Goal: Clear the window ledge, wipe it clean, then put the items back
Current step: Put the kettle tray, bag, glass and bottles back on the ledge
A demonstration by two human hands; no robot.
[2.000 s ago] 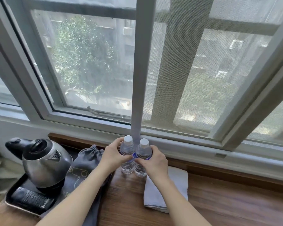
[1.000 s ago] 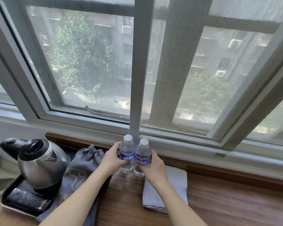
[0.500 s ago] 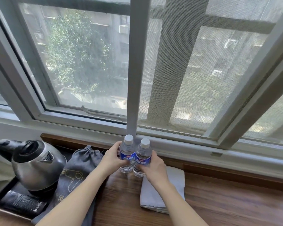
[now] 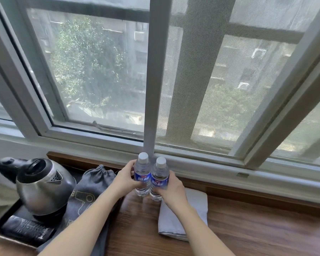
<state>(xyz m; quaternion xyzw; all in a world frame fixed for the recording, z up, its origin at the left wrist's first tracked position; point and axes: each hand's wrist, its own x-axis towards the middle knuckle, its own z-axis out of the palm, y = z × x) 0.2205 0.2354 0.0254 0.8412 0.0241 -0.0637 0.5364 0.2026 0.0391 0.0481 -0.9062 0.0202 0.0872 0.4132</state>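
Where hands [image 4: 127,179] meet: upright bottles [image 4: 142,174].

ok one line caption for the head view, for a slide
Left hand and right hand each grip a water bottle upright on the wooden ledge.

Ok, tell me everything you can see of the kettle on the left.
The kettle is a rounded, brushed-metal body with a black lid, a vented spout facing the camera's right, and a black handle jutting left. It stands upright on a dark base in a black tray, at the left end of the wooden ledge. A dark packet lies in the tray before it; a grey drawstring bag lies just to its right. Neither hand touches it.
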